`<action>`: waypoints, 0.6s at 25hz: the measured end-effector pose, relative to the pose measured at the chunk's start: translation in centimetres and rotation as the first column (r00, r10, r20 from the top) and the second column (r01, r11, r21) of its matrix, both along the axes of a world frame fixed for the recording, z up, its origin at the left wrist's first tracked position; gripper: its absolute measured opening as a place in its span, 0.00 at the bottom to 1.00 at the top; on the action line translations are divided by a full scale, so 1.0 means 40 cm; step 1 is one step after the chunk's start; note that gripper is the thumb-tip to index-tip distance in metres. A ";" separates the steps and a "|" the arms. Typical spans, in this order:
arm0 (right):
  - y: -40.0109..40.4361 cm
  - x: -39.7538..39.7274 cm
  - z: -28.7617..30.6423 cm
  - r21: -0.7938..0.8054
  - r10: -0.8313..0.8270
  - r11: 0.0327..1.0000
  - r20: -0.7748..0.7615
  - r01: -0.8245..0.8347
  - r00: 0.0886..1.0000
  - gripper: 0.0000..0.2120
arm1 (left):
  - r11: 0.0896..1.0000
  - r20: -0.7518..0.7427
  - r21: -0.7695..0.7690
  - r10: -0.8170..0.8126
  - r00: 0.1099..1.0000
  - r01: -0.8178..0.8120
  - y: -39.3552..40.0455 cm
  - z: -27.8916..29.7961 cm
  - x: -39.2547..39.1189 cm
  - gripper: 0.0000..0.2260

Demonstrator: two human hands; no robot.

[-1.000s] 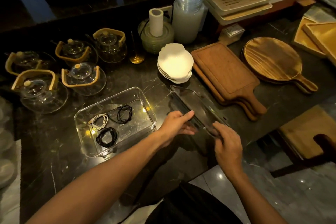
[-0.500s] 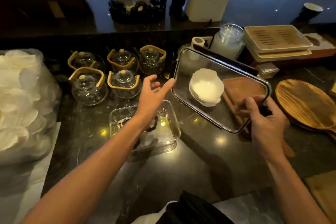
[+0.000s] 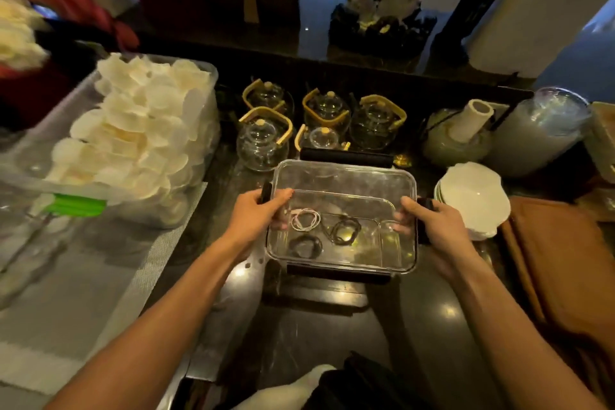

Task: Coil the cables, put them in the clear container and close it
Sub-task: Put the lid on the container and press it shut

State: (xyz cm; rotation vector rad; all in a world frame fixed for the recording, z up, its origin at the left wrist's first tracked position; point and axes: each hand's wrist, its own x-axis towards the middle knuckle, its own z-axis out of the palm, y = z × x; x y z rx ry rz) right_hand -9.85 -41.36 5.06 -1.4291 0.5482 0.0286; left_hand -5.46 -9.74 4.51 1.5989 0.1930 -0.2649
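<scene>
I hold the clear lid (image 3: 342,176) over the clear container (image 3: 389,243) with both hands, on the dark counter (image 3: 332,319).

My left hand (image 3: 258,218) grips the lid's left edge and my right hand (image 3: 432,226) its right edge, fingers curled round the black clips; whether the lid is seated I cannot tell. Through it I see the coiled cables on the container floor: a white cable (image 3: 305,219) toward the left, one black cable (image 3: 305,246) near the front wall, another black cable (image 3: 344,229) in the middle. The counter's near edge in front of me is bare. Left lies a grey mat (image 3: 100,276), with a tub of white shells (image 3: 139,140) crowding the left side. Right, just beside my hand, sit stacked white dishes (image 3: 472,200) and a brown cloth (image 3: 559,260). Behind the container, close to its far wall, stand glass teapots (image 3: 263,143), then a paper roll (image 3: 472,120) and a big jar (image 3: 539,130) toward the far right corner.
</scene>
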 end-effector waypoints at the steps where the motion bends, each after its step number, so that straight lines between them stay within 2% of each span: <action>1: 0.006 0.012 -0.018 0.013 -0.009 1.000 -0.034 0.009 0.999 0.07 | 0.997 0.000 0.082 0.016 1.000 -0.016 0.013 -0.022 -0.006 0.10; 2: 0.013 0.023 -0.040 -0.027 -0.018 1.000 -0.061 0.017 0.998 0.08 | 0.988 0.004 0.154 0.025 1.000 -0.025 0.024 -0.043 -0.011 0.12; 4: 0.018 0.034 -0.087 -0.281 -0.031 0.960 -0.103 0.001 0.994 0.17 | 0.978 -0.002 0.204 0.045 0.999 -0.044 0.028 -0.081 -0.020 0.14; 6: 0.020 0.034 -0.127 -0.532 -0.032 0.846 -0.132 -0.043 0.991 0.22 | 0.975 -0.009 0.211 0.076 0.997 -0.073 0.019 -0.109 -0.021 0.13; 7: 0.019 0.032 -0.143 -0.595 -0.024 0.801 -0.133 -0.061 0.991 0.22 | 0.970 -0.003 0.228 0.093 0.996 -0.090 0.013 -0.119 -0.020 0.14; 11: 0.013 0.022 -0.177 -0.639 0.009 0.767 -0.088 -0.064 0.996 0.19 | 0.926 0.052 0.356 0.115 0.992 -0.126 0.005 -0.166 -0.001 0.19; 15: 0.011 0.025 -0.191 -0.637 0.010 0.769 -0.072 -0.054 0.997 0.14 | 0.881 0.088 0.460 0.081 0.993 -0.113 0.001 -0.197 0.017 0.19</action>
